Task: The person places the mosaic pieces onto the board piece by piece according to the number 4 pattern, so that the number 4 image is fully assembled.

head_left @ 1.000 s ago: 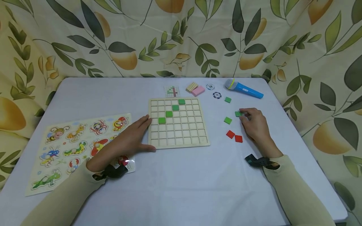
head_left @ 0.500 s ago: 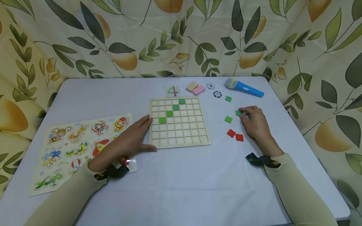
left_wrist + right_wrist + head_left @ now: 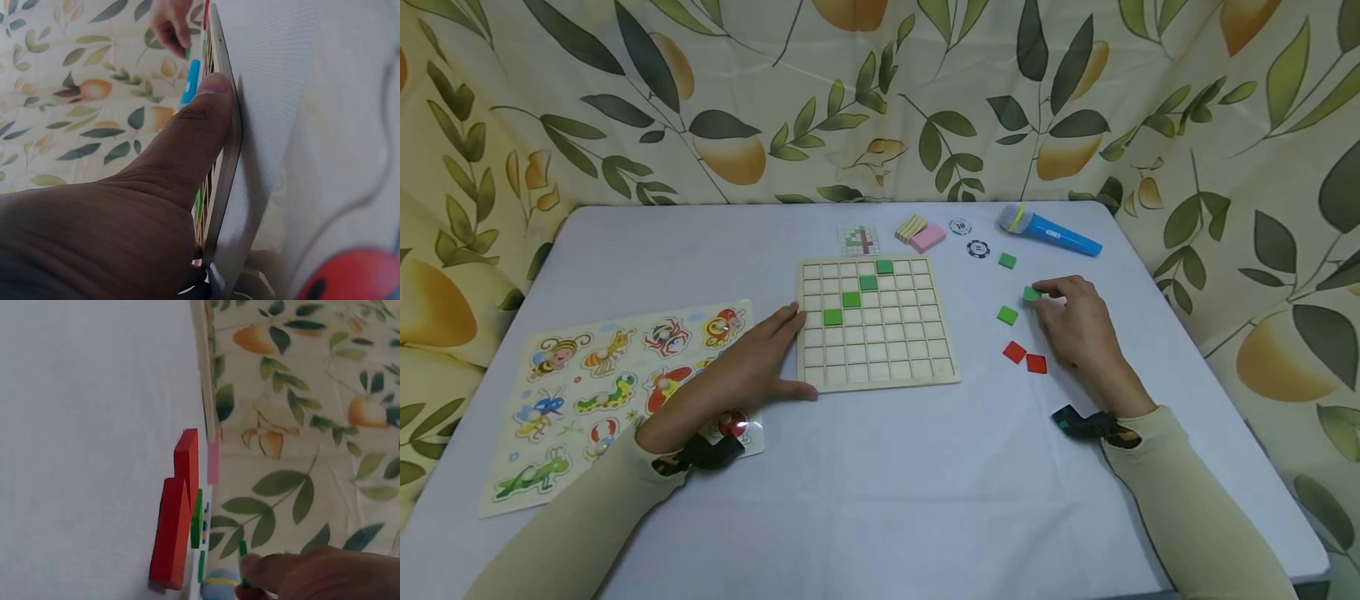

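Note:
My right hand (image 3: 1078, 325) pinches a small green square tile (image 3: 1032, 294) between thumb and fingertips. In the right wrist view that tile (image 3: 244, 562) is up off the table, seen edge-on. Fairly straight fingers of my left hand (image 3: 730, 371) rest along the left edge of a wooden grid board (image 3: 898, 352), with the thumb near its lower left corner. Several green tiles, such as one green tile (image 3: 851, 299), sit diagonally in its cells. Between board and right hand lie two loose green tiles (image 3: 1007, 316) and two red tiles (image 3: 1036, 364).
A sheet of cartoon insects (image 3: 606, 400) lies under my left forearm. Behind the board are a small grid card (image 3: 858, 241), a striped block (image 3: 910, 228), a pink block (image 3: 928, 238), two round chips (image 3: 978, 249) and a blue microphone (image 3: 1060, 235).
My right hand has raised the green tile slightly off the table, where it lay under the fingertips before. The left hand stays at the board's edge.

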The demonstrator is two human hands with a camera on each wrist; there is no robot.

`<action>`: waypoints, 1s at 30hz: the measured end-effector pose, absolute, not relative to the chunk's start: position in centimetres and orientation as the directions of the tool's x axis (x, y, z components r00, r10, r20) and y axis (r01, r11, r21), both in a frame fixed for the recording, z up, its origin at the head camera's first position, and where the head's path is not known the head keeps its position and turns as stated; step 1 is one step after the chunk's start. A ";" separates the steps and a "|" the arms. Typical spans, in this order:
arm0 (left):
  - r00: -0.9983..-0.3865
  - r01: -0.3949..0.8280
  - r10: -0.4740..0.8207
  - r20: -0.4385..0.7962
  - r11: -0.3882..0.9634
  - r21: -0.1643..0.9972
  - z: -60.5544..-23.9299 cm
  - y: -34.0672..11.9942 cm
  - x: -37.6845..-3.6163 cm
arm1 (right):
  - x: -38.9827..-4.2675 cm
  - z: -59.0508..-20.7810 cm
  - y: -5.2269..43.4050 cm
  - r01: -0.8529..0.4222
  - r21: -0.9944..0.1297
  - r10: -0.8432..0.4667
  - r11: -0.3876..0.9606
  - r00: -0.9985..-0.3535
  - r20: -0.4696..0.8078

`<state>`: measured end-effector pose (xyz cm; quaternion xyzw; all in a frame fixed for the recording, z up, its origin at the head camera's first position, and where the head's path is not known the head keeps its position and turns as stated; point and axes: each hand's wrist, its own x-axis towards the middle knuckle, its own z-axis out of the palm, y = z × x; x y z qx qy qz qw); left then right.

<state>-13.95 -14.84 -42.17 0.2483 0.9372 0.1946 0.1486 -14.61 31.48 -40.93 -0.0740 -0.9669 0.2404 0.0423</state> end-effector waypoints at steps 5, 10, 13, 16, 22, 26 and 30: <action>-0.830 0.412 0.527 -0.182 0.799 0.438 -42.2 -14.9 -14.0 | -13.8 -37.9 27.8 -0.040 -0.478 0.000 0.877 -0.997 0.083; -0.829 0.413 0.531 -0.176 0.793 0.448 -42.4 -14.9 -14.1 | -14.1 -35.4 22.9 -0.280 -0.468 -0.254 0.838 -0.960 0.119; -0.830 0.410 0.529 -0.174 0.792 0.452 -42.4 -14.9 -14.1 | -14.8 -34.9 19.5 -0.414 -0.460 -0.409 0.786 -0.905 0.114; -0.833 0.401 0.523 -0.181 0.795 0.455 -42.4 -14.9 -14.2 | -15.7 -35.1 16.1 -0.520 -0.440 -0.533 0.732 -0.839 0.104; -0.831 0.405 0.530 -0.171 0.786 0.468 -42.5 -15.0 -14.4 | -17.3 -36.5 11.3 -0.623 -0.402 -0.661 0.671 -0.748 0.055; -0.828 0.415 0.533 -0.171 0.789 0.453 -42.4 -15.2 -14.4 | -17.8 -37.5 9.8 -0.673 -0.374 -0.715 0.638 -0.698 0.034; -0.831 0.414 0.530 -0.170 0.792 0.449 -42.5 -15.4 -14.4 | -17.8 -38.3 9.1 -0.693 -0.352 -0.732 0.630 -0.680 0.029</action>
